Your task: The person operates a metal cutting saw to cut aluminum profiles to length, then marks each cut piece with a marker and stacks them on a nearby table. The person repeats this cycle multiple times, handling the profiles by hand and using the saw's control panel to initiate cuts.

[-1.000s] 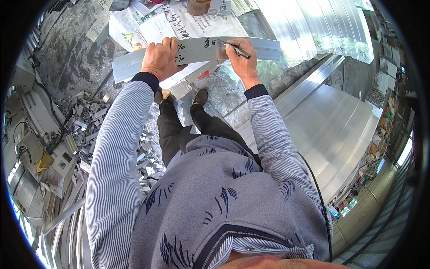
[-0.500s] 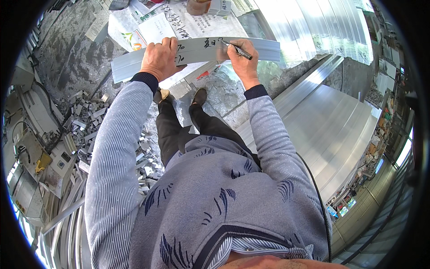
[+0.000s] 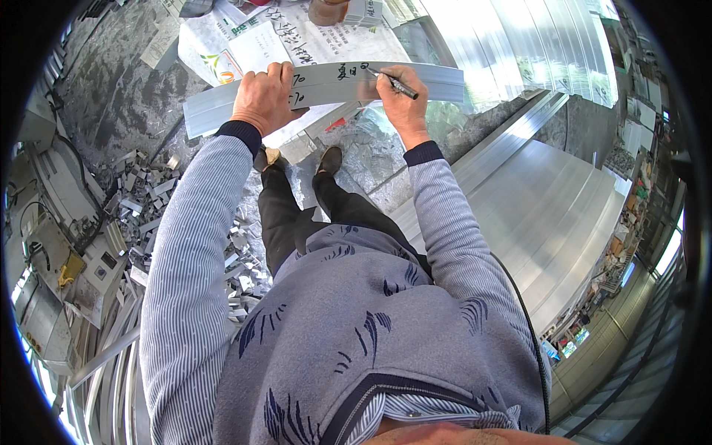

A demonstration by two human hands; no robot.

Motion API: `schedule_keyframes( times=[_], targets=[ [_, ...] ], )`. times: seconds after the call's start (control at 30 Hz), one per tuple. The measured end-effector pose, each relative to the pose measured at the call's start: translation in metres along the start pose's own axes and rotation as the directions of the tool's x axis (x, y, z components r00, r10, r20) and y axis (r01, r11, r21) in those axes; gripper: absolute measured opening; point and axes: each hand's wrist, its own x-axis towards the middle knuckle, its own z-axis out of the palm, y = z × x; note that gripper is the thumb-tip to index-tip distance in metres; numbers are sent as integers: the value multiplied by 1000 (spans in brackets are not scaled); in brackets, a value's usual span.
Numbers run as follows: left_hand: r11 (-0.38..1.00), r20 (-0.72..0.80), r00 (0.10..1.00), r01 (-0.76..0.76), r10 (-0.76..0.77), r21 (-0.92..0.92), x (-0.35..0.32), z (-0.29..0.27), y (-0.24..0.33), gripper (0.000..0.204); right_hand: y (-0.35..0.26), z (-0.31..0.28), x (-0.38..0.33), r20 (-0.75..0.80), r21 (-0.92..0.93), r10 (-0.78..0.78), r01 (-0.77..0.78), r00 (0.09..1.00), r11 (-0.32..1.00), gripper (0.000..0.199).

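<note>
A long flat strip of silvery metal (image 3: 326,85) lies crosswise in front of me, with black handwriting on its face. My left hand (image 3: 265,96) is closed around the strip left of its middle, the fingers over its far edge and the thumb by the near edge. Between the fingers of my right hand (image 3: 403,101) is a black marker pen (image 3: 398,85), its tip at the last written character near the strip's upper edge. The lower part of that hand rests against the strip's right part.
Printed sheets and papers (image 3: 348,46) lie beyond the strip, with a brown jar (image 3: 328,10) on them. Metal offcuts (image 3: 141,196) are heaped on the floor at left, near a machine (image 3: 55,274). Wide metal panels (image 3: 530,222) lie at right; shiny wrapped profiles (image 3: 519,44) stand farther back.
The pen has added a short stroke or two to the last character on the strip. Both hands stay almost in the same place.
</note>
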Motion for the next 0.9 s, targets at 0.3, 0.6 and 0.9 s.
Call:
schedule_keyframes(
  times=[0.3,0.6,0.9],
  targets=[
    [1000,2,1000,6,-6,19,0,2,1,91,-4,-2,1,22,-20,-5,5,1000,1000,8],
    [1000,-6,1000,0,0,31,-1,1,1,90,-5,-2,0,27,-4,25,-25,999,1000,8],
    [1000,4,1000,6,-6,17,-1,-3,2,88,-3,0,-3,5,14,10,-10,1000,1000,8]
  ],
)
